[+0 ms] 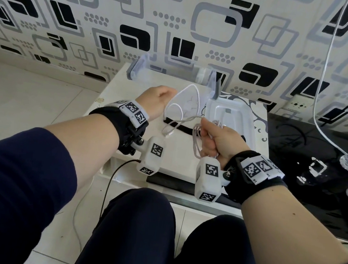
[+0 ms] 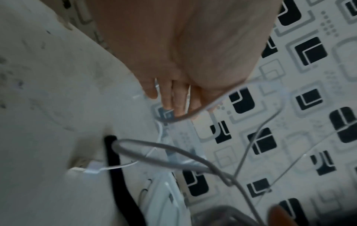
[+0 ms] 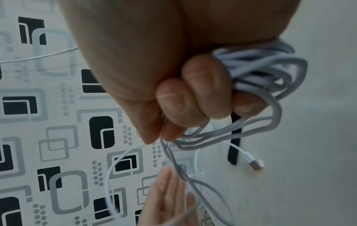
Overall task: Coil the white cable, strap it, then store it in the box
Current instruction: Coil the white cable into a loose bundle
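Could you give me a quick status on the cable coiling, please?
Right hand grips the coiled bundle of white cable. Left hand open, guiding a loose loop. Black strap on table, unused. Box open.

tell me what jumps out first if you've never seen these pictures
The thin white cable, looping in mid-air between both hands above the small white table. The right hand grips a bundle of finished coils, while the left hand guides a loose loop. Behind them stands a clear plastic box, its white lid lying alongside.
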